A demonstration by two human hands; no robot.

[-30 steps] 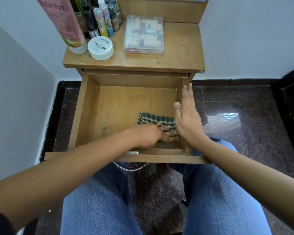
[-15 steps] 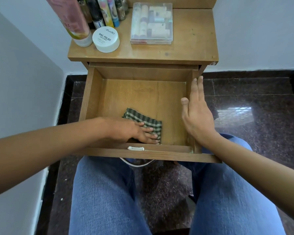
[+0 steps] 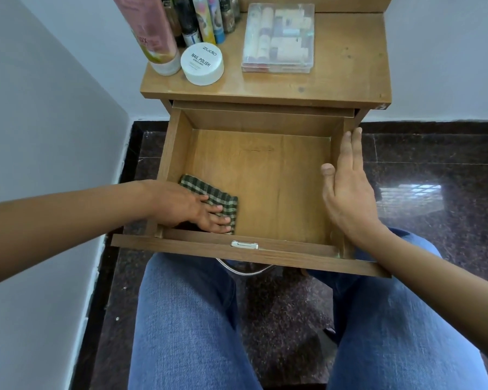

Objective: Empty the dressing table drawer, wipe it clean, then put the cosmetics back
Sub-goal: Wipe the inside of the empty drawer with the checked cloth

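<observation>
the dark polished stone floor (image 3: 434,170) fills the lower view, with pale walls on the left and behind; a seated person's legs in blue jeans (image 3: 186,333) reach under the furniture; the wooden tabletop (image 3: 350,66) of the dressing table sits at the top, and below it the drawer (image 3: 265,170) stands pulled out over the knees, its wooden bottom bare except for one cloth; the right hand (image 3: 347,198) lies flat along the drawer's right side wall, fingers straight and together, thumb over the inside, gripping nothing; the left hand (image 3: 186,206) is in the front left corner of the drawer, fingers spread and straight, pressing down on a green checked cloth (image 3: 223,197) that lies on the drawer bottom; the cosmetics are all up on the tabletop: a clear plastic box (image 3: 278,38) of small items in the middle, a tall pink bottle (image 3: 152,26) at the left edge, a row of slim bottles (image 3: 203,18) behind, and a white nail polish jar (image 3: 202,63) just beside the pink bottle; a small metal latch (image 3: 244,244) sits on the drawer's front rail.
</observation>
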